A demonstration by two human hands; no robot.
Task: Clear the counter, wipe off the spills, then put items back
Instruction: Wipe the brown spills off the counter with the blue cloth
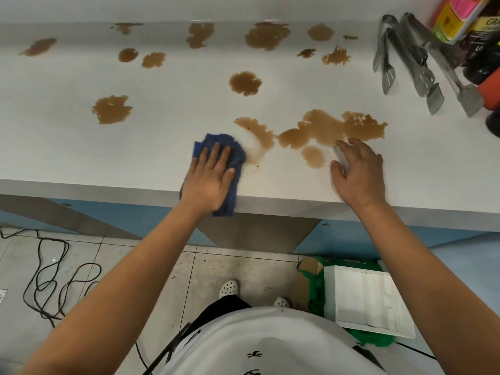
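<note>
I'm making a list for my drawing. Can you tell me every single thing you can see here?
counter: one, white, across the upper half
spills: many, brown, scattered over the counter; the biggest lies just beyond the hands
cloth: one, dark blue, at the counter's front edge under the left hand
tongs: about three pairs, metal, on the counter at far right
bottles and packets: several, black, red and yellow, top right corner; count unclear
cable: one, black, looped on the tiled floor at left
box: one, white, on the floor at right
bag: one, green, beside the box
shoes: two, white
left hand: flat on the cloth
right hand: fingers spread, at the counter by the biggest spill
</note>
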